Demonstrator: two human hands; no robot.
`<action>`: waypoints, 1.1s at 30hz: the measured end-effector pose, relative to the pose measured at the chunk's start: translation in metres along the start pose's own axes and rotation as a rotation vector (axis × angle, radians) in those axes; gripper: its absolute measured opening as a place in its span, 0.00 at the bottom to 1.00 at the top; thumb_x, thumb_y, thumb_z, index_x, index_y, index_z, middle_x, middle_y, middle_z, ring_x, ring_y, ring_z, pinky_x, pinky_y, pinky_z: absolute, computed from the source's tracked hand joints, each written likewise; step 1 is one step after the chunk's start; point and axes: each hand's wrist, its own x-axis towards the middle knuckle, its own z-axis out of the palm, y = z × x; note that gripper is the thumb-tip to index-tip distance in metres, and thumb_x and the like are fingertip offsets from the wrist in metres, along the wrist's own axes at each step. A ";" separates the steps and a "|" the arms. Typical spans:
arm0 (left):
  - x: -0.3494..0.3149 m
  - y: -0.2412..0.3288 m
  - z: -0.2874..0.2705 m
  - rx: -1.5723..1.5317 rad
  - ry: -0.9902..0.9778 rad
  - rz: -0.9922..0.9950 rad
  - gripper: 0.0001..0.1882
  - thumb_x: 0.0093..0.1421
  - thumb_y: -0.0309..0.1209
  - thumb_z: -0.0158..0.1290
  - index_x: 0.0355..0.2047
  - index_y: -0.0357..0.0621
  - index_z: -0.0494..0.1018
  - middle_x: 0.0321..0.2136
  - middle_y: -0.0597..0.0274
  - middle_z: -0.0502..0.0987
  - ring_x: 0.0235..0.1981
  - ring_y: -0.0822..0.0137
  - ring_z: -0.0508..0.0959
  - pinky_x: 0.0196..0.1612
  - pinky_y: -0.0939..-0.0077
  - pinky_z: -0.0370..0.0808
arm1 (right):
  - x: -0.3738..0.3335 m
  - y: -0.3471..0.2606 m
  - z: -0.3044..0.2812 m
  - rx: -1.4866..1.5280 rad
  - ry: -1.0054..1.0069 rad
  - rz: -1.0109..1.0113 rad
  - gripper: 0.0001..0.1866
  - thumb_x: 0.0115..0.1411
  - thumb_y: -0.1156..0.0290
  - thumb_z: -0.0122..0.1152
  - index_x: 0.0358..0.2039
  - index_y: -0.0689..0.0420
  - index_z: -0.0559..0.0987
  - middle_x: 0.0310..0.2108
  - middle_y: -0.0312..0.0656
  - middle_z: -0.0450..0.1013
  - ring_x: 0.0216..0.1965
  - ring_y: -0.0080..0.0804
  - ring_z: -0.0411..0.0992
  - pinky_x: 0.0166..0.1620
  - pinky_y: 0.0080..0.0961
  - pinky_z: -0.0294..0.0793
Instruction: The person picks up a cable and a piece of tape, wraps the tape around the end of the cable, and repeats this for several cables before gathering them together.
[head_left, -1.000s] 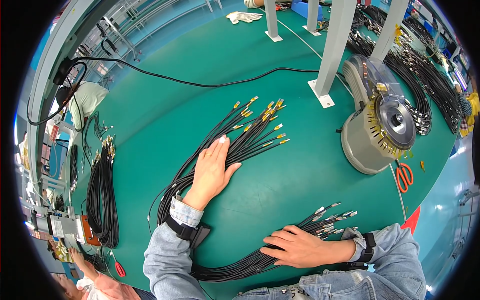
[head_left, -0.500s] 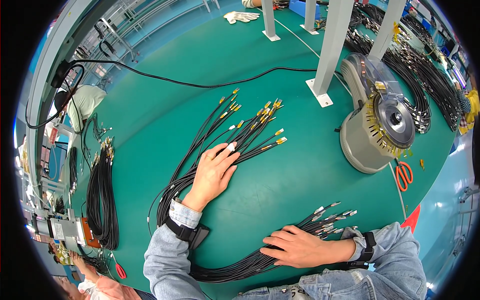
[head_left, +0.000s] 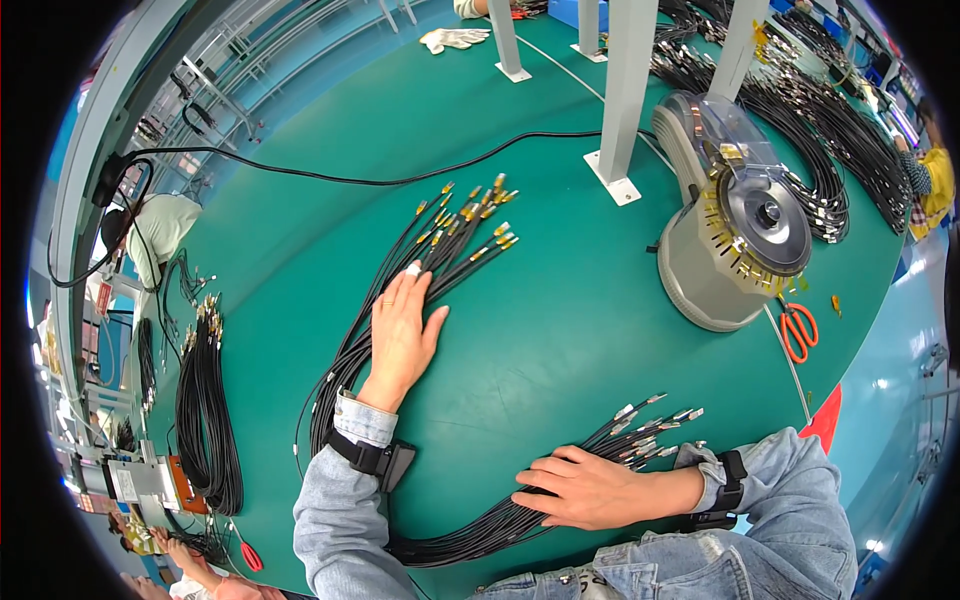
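Observation:
My left hand [head_left: 402,333] lies over a bundle of black cables [head_left: 350,360], fingers stretched along them and thumb apart. A white covering wraps one of its fingertips. Beyond the fingers the cable ends fan out, many with yellow tabs [head_left: 490,200], some smeared by motion. At the near side of the table, my right hand [head_left: 585,487] rests across a second black cable bundle [head_left: 470,535], its fingers spread over the cables. Silvery connectors [head_left: 640,435] on that bundle stick out past the hand. The undersides of both hands are hidden.
A round tape dispenser [head_left: 735,230] stands right on the green table [head_left: 560,330], beside orange-handled scissors [head_left: 798,332]. Grey posts [head_left: 627,110] rise behind it. More cables lie left [head_left: 207,420] and far right [head_left: 830,140]. A black cord [head_left: 380,180] crosses the table. Other people work nearby.
My left hand has straightened along the cables, and their yellow-tabbed ends have drawn closer together. My right hand stays on its bundle. The whole view has shifted slightly.

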 end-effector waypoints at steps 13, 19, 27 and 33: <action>-0.011 0.003 -0.005 0.114 -0.103 0.105 0.24 0.56 0.32 0.52 0.53 0.42 0.64 0.58 0.55 0.59 0.59 0.54 0.58 0.56 0.58 0.57 | -0.001 -0.002 0.001 -0.001 0.006 -0.002 0.25 0.51 0.59 0.60 0.49 0.54 0.69 0.49 0.42 0.65 0.48 0.34 0.63 0.50 0.33 0.62; -0.012 0.007 -0.009 0.090 -0.130 0.104 0.24 0.56 0.31 0.50 0.54 0.44 0.63 0.58 0.57 0.60 0.59 0.55 0.58 0.56 0.59 0.58 | -0.003 -0.001 0.002 0.000 0.024 0.002 0.25 0.52 0.59 0.60 0.49 0.54 0.69 0.48 0.42 0.65 0.49 0.35 0.63 0.49 0.33 0.62; 0.004 -0.027 0.000 -0.148 -0.031 0.091 0.23 0.52 0.22 0.51 0.50 0.42 0.66 0.53 0.57 0.66 0.56 0.55 0.62 0.54 0.62 0.61 | -0.001 0.000 0.004 -0.013 0.016 0.010 0.23 0.54 0.58 0.58 0.48 0.54 0.70 0.48 0.41 0.65 0.50 0.35 0.62 0.50 0.34 0.61; 0.010 -0.050 -0.002 0.059 0.102 0.070 0.23 0.50 0.19 0.52 0.48 0.42 0.68 0.50 0.56 0.68 0.52 0.53 0.65 0.53 0.63 0.64 | 0.001 -0.004 0.004 0.016 0.040 -0.007 0.22 0.52 0.61 0.60 0.46 0.56 0.70 0.47 0.44 0.65 0.49 0.36 0.62 0.50 0.34 0.60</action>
